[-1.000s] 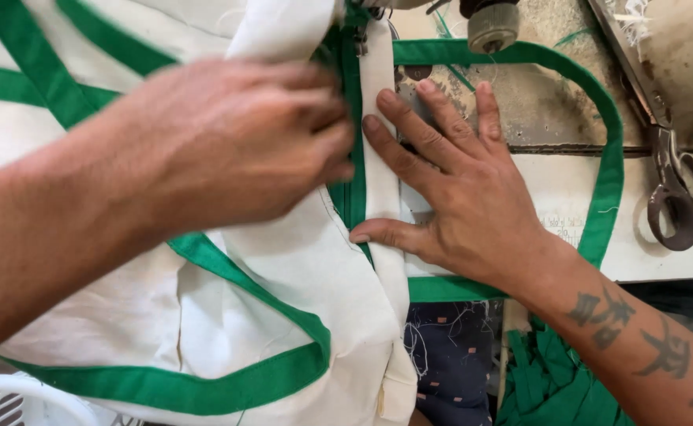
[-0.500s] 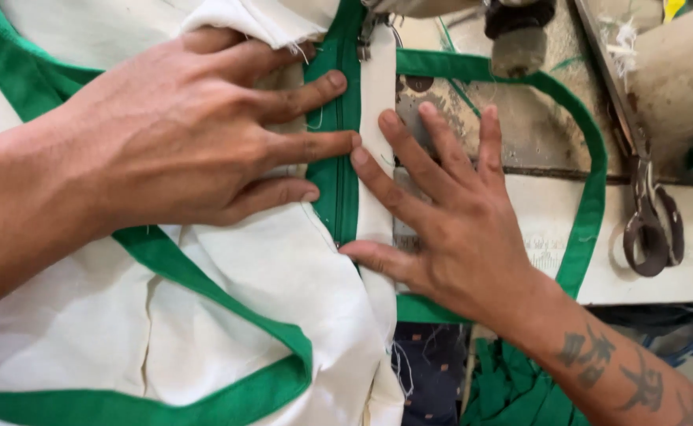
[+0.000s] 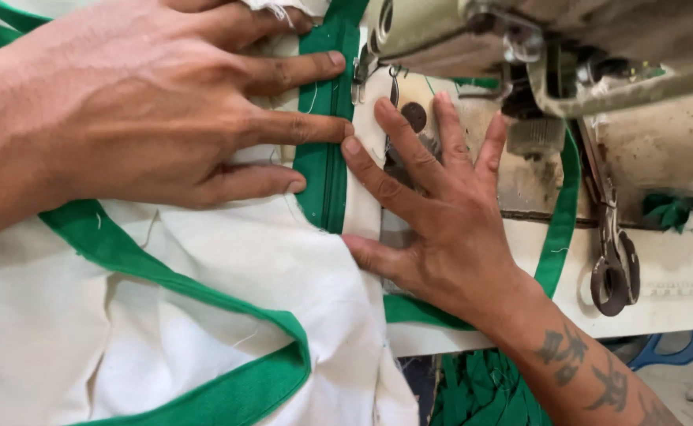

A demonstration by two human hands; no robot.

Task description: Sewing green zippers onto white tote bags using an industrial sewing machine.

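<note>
My left hand (image 3: pixel 157 118) lies flat on white fabric (image 3: pixel 204 315), its fingertips pressing the edge of a vertical green binding strip (image 3: pixel 327 158). My right hand (image 3: pixel 433 213) is spread flat beside it on the white cloth and the machine bed, fingers apart and pointing up toward the needle area (image 3: pixel 394 79) of a sewing machine (image 3: pixel 520 39). The green strip runs up between the two hands under the machine head. Neither hand grips anything; both press the cloth down.
A green strap loop (image 3: pixel 560 229) curves along the right of the machine bed. Dark scissors (image 3: pixel 615 268) lie on the white table at right. A pile of green fabric (image 3: pixel 481 386) sits below the table edge. More green-edged white cloth drapes at lower left.
The view has closed in on the needle area. My left hand went from bunching the fabric to lying flat with fingers stretched on the green strip. The right hand stays spread.
</note>
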